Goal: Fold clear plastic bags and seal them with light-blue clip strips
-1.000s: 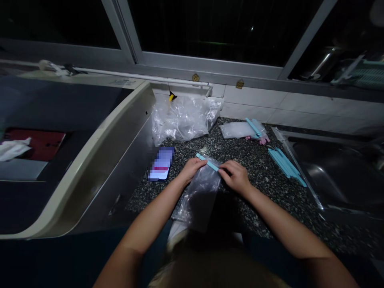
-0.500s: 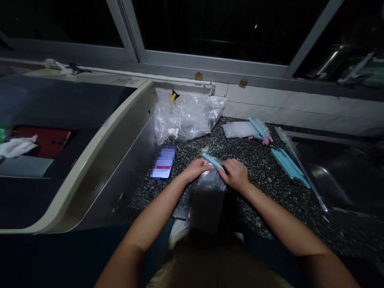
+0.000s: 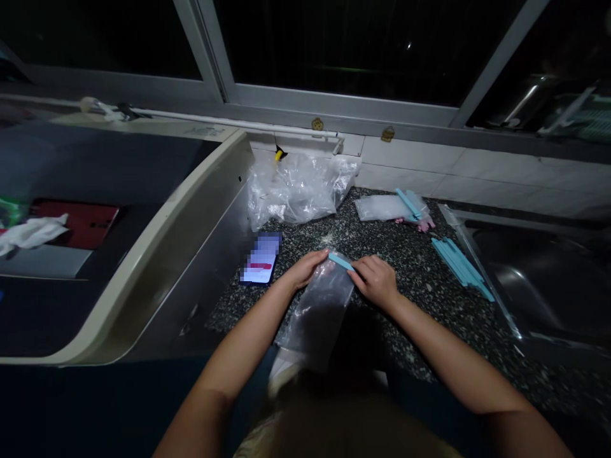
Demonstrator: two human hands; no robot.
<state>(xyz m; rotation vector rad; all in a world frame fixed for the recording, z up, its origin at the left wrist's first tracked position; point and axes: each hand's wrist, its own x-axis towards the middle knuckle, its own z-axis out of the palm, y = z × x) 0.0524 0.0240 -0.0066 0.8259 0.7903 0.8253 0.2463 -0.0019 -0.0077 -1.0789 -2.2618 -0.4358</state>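
Observation:
A light-blue bag sealing clip (image 3: pixel 340 261) lies across the top edge of a clear plastic bag (image 3: pixel 321 305) at the middle of the counter. My left hand (image 3: pixel 308 268) is closed on the clip's left end and the bag's corner. At the other end, my right hand (image 3: pixel 375 278) pinches the clip between thumb and fingers. The bag hangs down toward me, flat and see-through. To the right lies a bundle of several more blue clips (image 3: pixel 461 267). Farther back, a stack of clear bags (image 3: pixel 382 207) has blue clips on it and pink pieces (image 3: pixel 417 224) beside it.
A lit phone (image 3: pixel 261 257) rests on the speckled dark counter (image 3: pixel 410 324) left of my hands. Crumpled clear plastic (image 3: pixel 296 191) sits against the tiled wall. A metal sink (image 3: pixel 529 273) is at right, a large beige-edged appliance (image 3: pixel 191 203) at left.
The clip's left end has slid under my left fingers, so less of it shows. The bag has swung slightly left and catches more light. My left hand shifted a little left.

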